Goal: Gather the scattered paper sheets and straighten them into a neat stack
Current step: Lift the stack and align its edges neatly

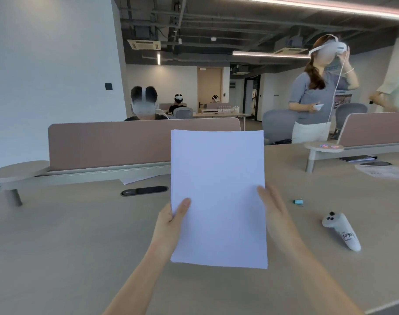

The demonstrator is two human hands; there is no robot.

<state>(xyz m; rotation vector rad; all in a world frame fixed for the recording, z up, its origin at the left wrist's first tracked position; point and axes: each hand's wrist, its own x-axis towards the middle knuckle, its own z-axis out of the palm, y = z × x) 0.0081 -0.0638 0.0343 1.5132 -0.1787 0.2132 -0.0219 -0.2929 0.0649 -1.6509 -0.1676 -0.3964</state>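
head view: only view there is; everything below comes from it
stack: white paper sheets (218, 196), gathered into one sheaf, held upright facing the camera over the light wood bench (57, 235), centre of frame
left hand: left hand (171, 221) pinches the sheaf's left edge low down, thumb on the front, fingers behind
right hand: right hand (277, 214) is against the right edge with one digit on the front; cannot tell whether it pinches or only presses flat
risk, slip: both holds sit in the lower half, so the unsupported top could flop or fan; a looser hold for squaring could let sheets slide out
risk, skew: faint stepped lines at the top-left corner suggest the edges aren't flush, so laying it down now would likely lock that in
risk, missed sheet: loose white sheet corner (137, 179) pokes out under the pinkish-brown divider panel (125, 144), easy to leave behind
risk, clutter: white handheld controller with black buttons (340, 230) and small teal item (298, 201) lie on the bench to the right, near a set-down spot
hidden: fingers behind the sheaf; sheet count; whether the bottom edge touches the bench
unclear: teal item too small to identify; pale papers at far right (385, 171) are cut off by the frame, so cannot tell if they're part of the job
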